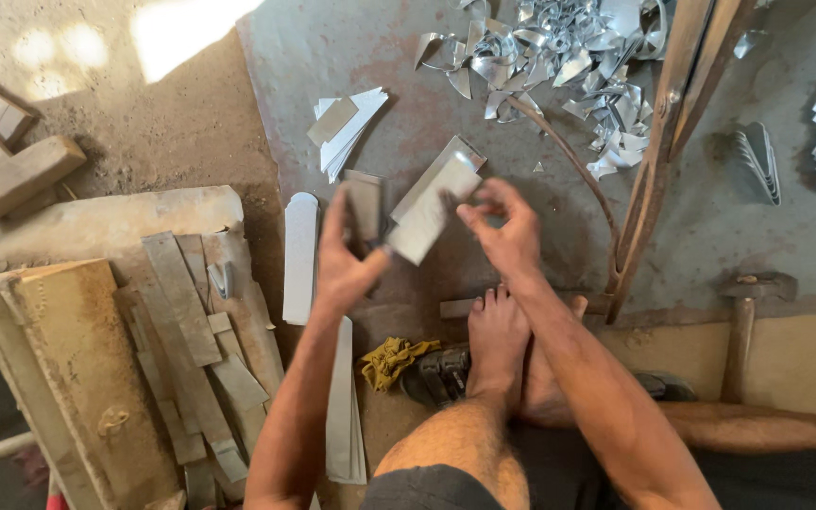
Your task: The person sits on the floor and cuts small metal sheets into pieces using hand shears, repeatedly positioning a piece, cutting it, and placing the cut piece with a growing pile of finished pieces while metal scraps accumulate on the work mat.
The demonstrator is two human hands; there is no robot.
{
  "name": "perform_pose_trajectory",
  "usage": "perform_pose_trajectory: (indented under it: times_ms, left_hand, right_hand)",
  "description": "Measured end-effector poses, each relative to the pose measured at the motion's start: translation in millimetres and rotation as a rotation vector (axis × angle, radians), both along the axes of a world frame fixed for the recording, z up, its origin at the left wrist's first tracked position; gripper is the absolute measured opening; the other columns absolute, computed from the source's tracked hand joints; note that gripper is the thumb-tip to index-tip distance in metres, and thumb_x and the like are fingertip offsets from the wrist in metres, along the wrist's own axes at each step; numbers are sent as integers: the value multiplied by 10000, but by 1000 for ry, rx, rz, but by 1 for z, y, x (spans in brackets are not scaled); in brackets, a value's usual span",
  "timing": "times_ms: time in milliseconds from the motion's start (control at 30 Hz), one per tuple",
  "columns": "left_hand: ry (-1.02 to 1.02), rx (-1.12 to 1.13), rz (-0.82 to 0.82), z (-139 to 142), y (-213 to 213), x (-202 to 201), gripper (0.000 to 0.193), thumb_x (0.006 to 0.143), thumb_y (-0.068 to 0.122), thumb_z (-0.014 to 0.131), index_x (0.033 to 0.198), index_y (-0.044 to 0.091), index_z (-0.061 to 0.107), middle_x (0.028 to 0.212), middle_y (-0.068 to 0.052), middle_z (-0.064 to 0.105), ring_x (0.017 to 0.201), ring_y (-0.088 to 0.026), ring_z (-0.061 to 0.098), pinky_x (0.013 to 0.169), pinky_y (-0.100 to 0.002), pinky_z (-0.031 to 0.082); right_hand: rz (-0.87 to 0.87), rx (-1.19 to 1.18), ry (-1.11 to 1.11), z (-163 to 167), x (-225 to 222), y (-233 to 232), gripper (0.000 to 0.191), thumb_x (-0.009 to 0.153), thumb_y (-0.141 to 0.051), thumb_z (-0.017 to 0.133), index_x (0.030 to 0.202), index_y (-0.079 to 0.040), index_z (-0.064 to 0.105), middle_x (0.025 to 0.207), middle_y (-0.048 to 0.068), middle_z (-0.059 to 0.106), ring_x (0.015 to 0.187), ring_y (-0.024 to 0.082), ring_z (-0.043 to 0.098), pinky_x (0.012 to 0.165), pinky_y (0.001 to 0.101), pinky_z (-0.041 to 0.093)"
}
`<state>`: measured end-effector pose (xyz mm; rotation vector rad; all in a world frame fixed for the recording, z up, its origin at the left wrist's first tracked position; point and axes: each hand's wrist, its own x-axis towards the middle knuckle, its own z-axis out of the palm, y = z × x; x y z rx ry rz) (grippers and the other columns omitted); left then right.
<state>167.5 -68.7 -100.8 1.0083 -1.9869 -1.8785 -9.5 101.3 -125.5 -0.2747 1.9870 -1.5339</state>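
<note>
Nearest you, your bare foot [496, 342] rests on the floor between your forearms, with a crumpled yellow rag [394, 360] just beside it and a long pale metal strip [340, 401] lying under your left arm. Your left hand [347, 260] is raised with the fingers stretched up and the thumb pressed to the lower corner of a small metal sheet [430, 215], so it is pinched there. Your right hand [502, 229] meets the same sheet at its upper right edge, fingers curled in close together on it; motion blur keeps the exact grip from being clear. The sheet hangs tilted between both hands, above the grey metal plate [559, 170] on the floor. Another rounded strip [299, 255] lies flat just left of your left hand. To your right, a hammer [743, 326] lies with its head on the plate's edge. Left of you sits a worn wooden box [77, 378] with flat offcuts beside it. Farther out, a small stack of cut sheets [347, 127] lies on the plate, and beyond it a heap of shiny scrap curls [559, 52]
</note>
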Motion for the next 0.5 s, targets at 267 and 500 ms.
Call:
perform_pose_trajectory:
  times_ms: [267, 500]
  left_hand:
    - [255, 911, 27, 12, 33, -27, 1040, 708, 41, 822, 1620, 67, 322, 1252, -119, 586, 1069, -246, 621, 936, -399, 541]
    - [464, 1214, -252, 44, 111, -89, 1014, 839, 59, 820, 1699, 52, 283, 1374, -104, 557, 1182, -210, 568, 1056, -359, 481]
  right_hand:
    - [451, -257, 82, 61, -18, 57, 1002, 830, -381, 860, 1623, -100, 315, 1650, 162, 333, 1525, 286, 351, 1178, 437, 382]
    - [721, -180, 553, 117, -46, 76, 1419, 580, -592, 931, 1666, -221, 97, 1744, 201, 33, 1635, 414, 87, 1308, 559, 175]
